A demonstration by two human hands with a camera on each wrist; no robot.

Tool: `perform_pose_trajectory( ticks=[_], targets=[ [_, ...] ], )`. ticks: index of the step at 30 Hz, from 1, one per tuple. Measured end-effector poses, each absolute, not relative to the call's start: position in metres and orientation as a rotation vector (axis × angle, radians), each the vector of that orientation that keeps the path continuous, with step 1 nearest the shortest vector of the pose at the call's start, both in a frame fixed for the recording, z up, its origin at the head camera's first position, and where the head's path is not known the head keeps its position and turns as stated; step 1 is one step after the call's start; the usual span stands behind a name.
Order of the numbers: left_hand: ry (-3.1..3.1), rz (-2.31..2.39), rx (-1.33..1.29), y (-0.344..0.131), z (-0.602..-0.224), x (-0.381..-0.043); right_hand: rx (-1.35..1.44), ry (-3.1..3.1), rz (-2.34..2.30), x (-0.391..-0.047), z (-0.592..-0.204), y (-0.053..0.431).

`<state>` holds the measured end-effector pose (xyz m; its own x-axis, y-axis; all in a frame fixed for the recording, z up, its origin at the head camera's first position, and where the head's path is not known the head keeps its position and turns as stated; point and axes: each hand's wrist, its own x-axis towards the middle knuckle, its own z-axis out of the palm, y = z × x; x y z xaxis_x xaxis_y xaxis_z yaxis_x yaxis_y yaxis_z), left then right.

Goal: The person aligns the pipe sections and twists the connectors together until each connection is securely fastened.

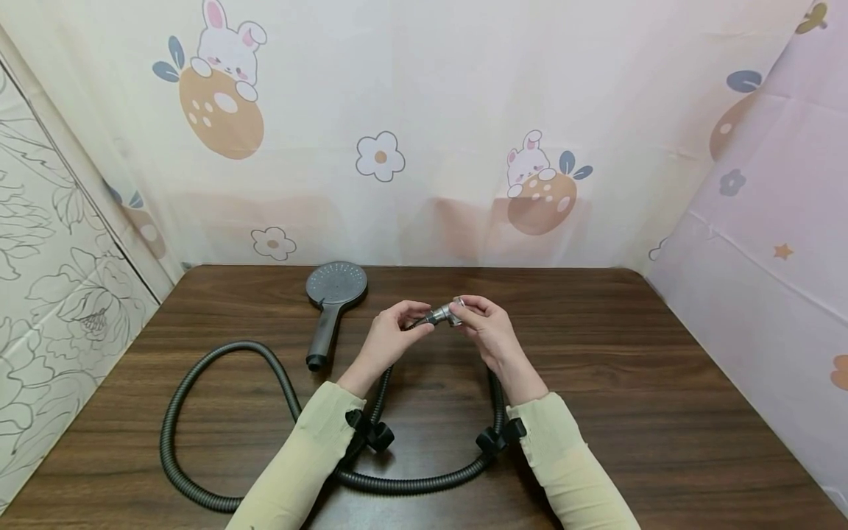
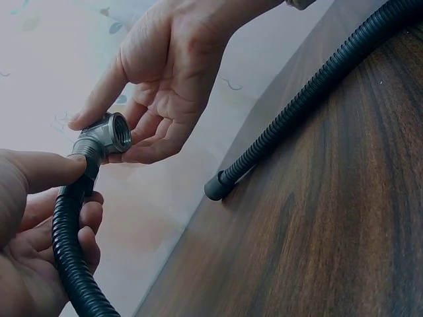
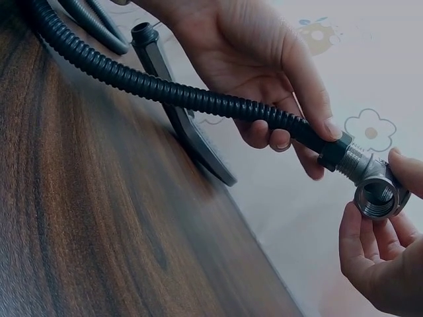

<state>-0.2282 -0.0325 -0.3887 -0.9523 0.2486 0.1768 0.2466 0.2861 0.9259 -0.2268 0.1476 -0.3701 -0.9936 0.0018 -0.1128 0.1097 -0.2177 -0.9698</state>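
Over the back middle of the table my two hands meet at a silver metal pipe fitting (image 1: 443, 314) with a threaded opening. My left hand (image 1: 387, 333) holds one end of a black ribbed shower hose (image 2: 74, 254), its thumb pressing at the dark end nut (image 3: 333, 153). The fitting's male thread sits against that nut, several turns still showing. With thumb and fingers my right hand (image 1: 493, 335) pinches the fitting's other side. In the right wrist view, the fitting's round opening (image 3: 378, 200) faces the camera.
A grey shower head (image 1: 336, 285) lies face up left of my hands. The hose loops (image 1: 171, 419) across the table's left and front, passing under my forearms. Its other end (image 2: 217, 187) rests on the wooden table (image 1: 662, 412). A printed curtain (image 1: 450, 88) hangs behind.
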Motion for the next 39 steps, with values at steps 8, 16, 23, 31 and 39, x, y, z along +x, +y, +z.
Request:
perform_pose_trajectory(
  ticks=[8, 16, 23, 31, 39],
  targets=[
    [2.540, 1.753, 0.502, -0.032, -0.390, -0.227, 0.146, 1.924, -2.390, -0.225, -0.370, 0.148],
    [2.540, 1.749, 0.514, -0.032, -0.391, -0.226, 0.160, 1.938, -2.374, -0.225, -0.369, 0.148],
    [2.479, 1.790, 0.511, -0.031, -0.390, -0.228, 0.148, 1.950, -2.366, -0.227, -0.368, 0.148],
    [2.394, 1.853, 0.506, -0.031, -0.388, -0.230, 0.124, 1.980, -2.340, -0.227, -0.366, 0.148],
    [2.355, 1.847, 0.502, -0.034, -0.359, -0.210, 0.138, 1.965, -2.349, -0.226, -0.366, 0.148]
  ],
)
